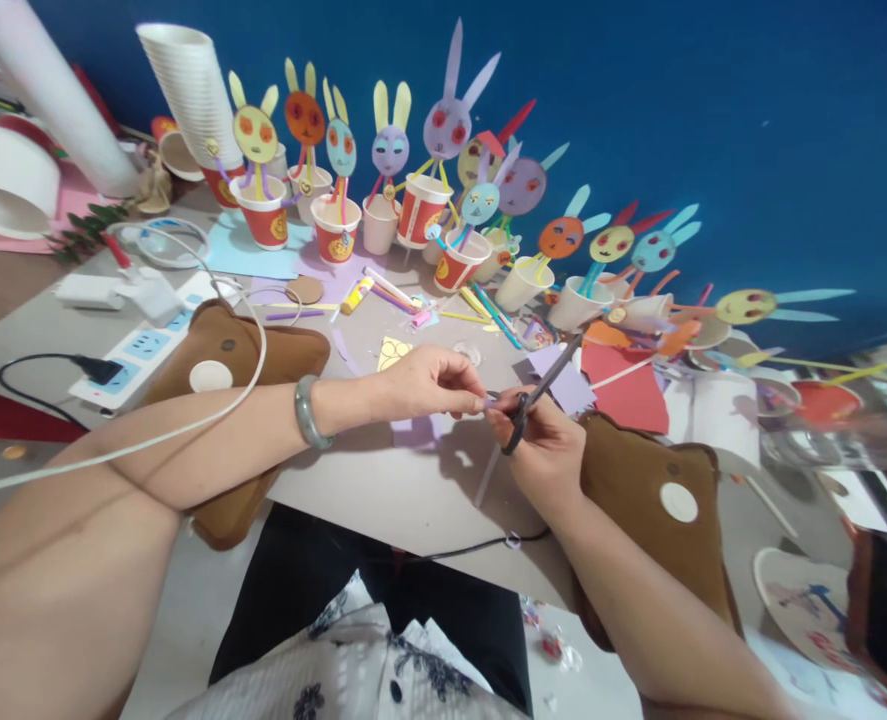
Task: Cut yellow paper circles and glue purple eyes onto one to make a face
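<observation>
Over the middle of the table, my left hand (443,382) is closed in a pinch on a small purple piece of paper (489,402). Thumb and fingers of my right hand (544,440) are wrapped round dark scissors (537,395), whose blades point up and to the right, away from me. The two hands nearly meet at the paper. A pale narrow strip (488,475) shows just below the right hand. Under the left hand lies a purple paper piece (417,432), and a yellow sheet with drawn circles (394,354) lies just beyond.
Several paper rabbits in cups (424,205) line the back by the blue wall. Brown cushions (649,500) lie beneath both forearms. A power strip (139,350) with a white cable (259,345) is at left. Red paper (627,385) lies at right.
</observation>
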### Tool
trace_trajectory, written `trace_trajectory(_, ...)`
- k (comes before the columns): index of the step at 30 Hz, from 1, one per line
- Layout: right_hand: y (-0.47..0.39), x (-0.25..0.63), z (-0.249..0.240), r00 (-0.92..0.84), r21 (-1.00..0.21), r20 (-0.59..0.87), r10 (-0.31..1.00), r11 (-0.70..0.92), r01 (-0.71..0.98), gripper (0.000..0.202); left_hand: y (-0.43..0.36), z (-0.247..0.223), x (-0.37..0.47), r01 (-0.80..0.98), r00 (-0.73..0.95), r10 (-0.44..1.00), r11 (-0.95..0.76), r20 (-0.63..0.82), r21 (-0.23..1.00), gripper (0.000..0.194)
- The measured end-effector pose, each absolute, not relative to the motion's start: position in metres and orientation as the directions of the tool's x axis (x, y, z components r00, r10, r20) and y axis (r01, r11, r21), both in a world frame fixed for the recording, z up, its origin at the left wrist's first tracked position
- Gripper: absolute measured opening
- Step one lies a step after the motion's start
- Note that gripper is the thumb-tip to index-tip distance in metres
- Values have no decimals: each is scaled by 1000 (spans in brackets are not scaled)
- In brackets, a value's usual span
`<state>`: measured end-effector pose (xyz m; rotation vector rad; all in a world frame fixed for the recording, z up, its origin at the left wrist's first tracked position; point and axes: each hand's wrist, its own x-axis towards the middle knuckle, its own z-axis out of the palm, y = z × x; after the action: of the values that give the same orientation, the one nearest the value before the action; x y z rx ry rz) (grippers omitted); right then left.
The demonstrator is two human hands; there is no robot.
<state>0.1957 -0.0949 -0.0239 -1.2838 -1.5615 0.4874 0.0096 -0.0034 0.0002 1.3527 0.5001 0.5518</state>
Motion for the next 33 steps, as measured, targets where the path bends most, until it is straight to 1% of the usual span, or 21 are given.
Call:
trace_trajectory(6,-95,194,-24,37,-788,449,893,376,488,12,-1,-2,9,-20,801,598,63,-22,998,3)
trace_trajectory(9,-94,195,-24,73,-804,434,898,350,481,15,0,-2,8,-32,801,599,55,-8,998,4)
trace_trajectory(11,-93,196,-22,119,-834,405,907,313,454,20,-1,0,7,-81,791,612,54,31,995,6)
trace_trajectory(13,-91,197,-20,109,-868,331,937,257,424,26,-2,3,4,-140,788,609,41,87,989,8)
trace_trajectory(15,-90,197,-18,17,-887,214,977,187,423,35,-5,8,2,-186,815,566,54,124,981,8)
trace_trajectory(17,-90,196,-15,-105,-892,78,991,117,437,42,-9,10,1,-225,851,508,132,129,965,10)
trace_trajectory(19,-89,194,-13,-201,-898,-32,979,60,435,45,-12,10,2,-253,861,497,227,111,940,18)
trace_trajectory(21,-89,193,-10,-246,-907,-96,964,17,420,51,-14,8,3,-276,837,540,283,85,918,27)
trace_trajectory(23,-88,195,-7,-243,-908,-94,965,17,419,57,-12,6,5,-312,789,611,310,63,898,32)
trace_trajectory(26,-86,203,3,-175,-898,-21,984,59,437,59,-3,7,5,-387,677,735,309,40,869,24)
trace_trajectory(28,-83,215,12,-90,-860,15,996,59,508,56,4,11,4,-403,577,816,265,19,876,14)
trace_trajectory(30,-74,233,22,13,-746,74,997,47,664,46,8,16,4,-369,485,874,227,-22,901,11)
trace_trajectory(31,-66,244,26,50,-653,135,990,51,756,40,10,18,4,-341,452,891,226,-52,912,12)
trace_trajectory(33,-43,266,30,74,-408,235,969,29,913,31,10,22,4,-295,418,902,250,-111,922,15)
